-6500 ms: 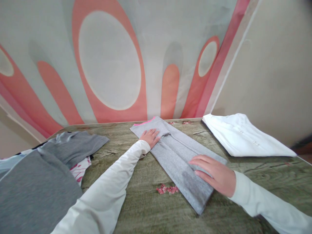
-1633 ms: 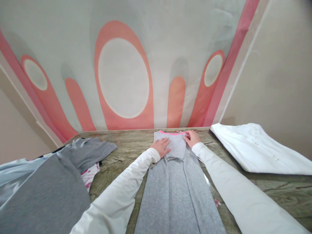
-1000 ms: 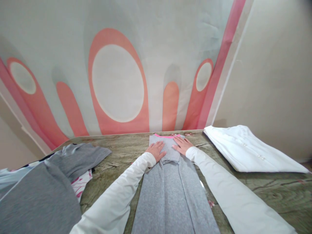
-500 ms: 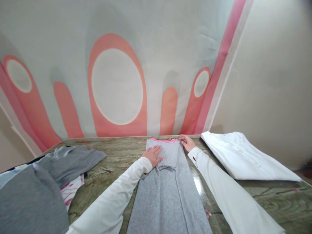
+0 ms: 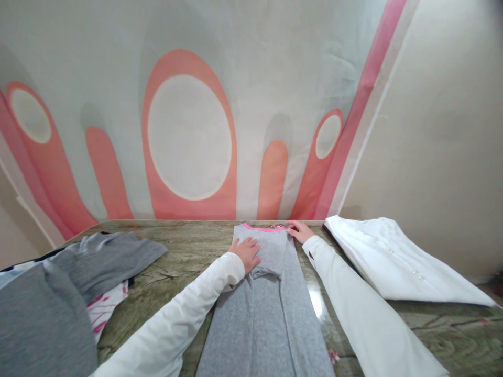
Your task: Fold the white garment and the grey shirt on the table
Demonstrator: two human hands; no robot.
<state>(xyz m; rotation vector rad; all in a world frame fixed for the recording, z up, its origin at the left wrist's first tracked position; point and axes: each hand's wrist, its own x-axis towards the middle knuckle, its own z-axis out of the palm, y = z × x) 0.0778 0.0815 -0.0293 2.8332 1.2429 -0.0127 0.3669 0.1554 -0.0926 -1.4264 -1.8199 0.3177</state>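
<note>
A grey shirt point(image 5: 271, 314) with a pink neckline lies lengthwise on the table, its sides folded inward and the neck at the far end. My left hand point(image 5: 247, 254) rests flat on the upper part of the shirt, fingers spread. At the neckline's right corner, my right hand point(image 5: 299, 231) has its bent fingers closed on the shirt's shoulder edge. Part of the upper left fabric is hidden under my left hand and cuff.
On the left lies a pile of clothes with a grey garment point(image 5: 43, 314) on top and a pink-and-white patterned one point(image 5: 105, 309) below. A folded white garment point(image 5: 393, 262) sits at the right. The wood-patterned table point(image 5: 188, 246) meets a printed wall covering point(image 5: 251, 104) at the back.
The view has shifted slightly. My left hand stays flat on the shirt, and my right hand stays at the neckline corner with its fingers drawn slightly inward.
</note>
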